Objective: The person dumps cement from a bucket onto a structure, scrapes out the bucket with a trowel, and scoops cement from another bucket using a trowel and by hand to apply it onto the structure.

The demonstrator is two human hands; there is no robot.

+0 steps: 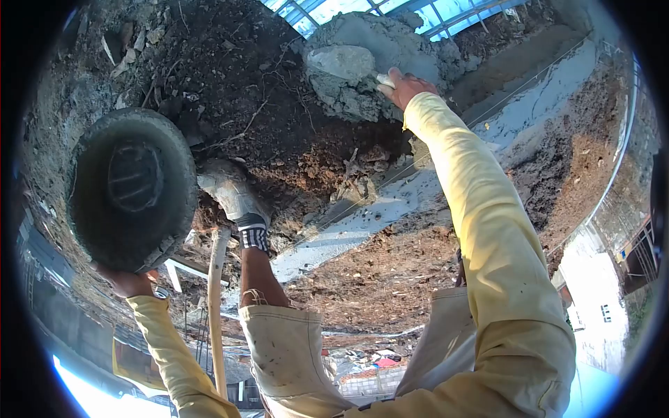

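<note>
With the middle of the view as the clock's centre, the wet mortar (401,49) lies heaped on the ground between 12 and 1 o'clock. The right hand (412,92), at 1 o'clock, is closed around the pale handle of a tool (385,81) at the near side of that heap. A smooth, lighter oval patch just past it may be the blade coated in mortar, but I cannot tell. The left hand (127,282), at 8 o'clock, grips the edge of a bucket (132,188) at 9 o'clock; most of its fingers are hidden. The bucket's mouth faces the wearer, showing a grey-caked inside.

The step in hand looks to be working the mortar with the tool while the bucket is held off to the side. In my judgement, the next move calls for a firm right wrist against the heavy, sticky mix and a steady left grip on the bucket. The taut string (362,202), running from 2 o'clock towards 7 above a grey strip (376,214), needs the right sleeve kept off it.
</note>
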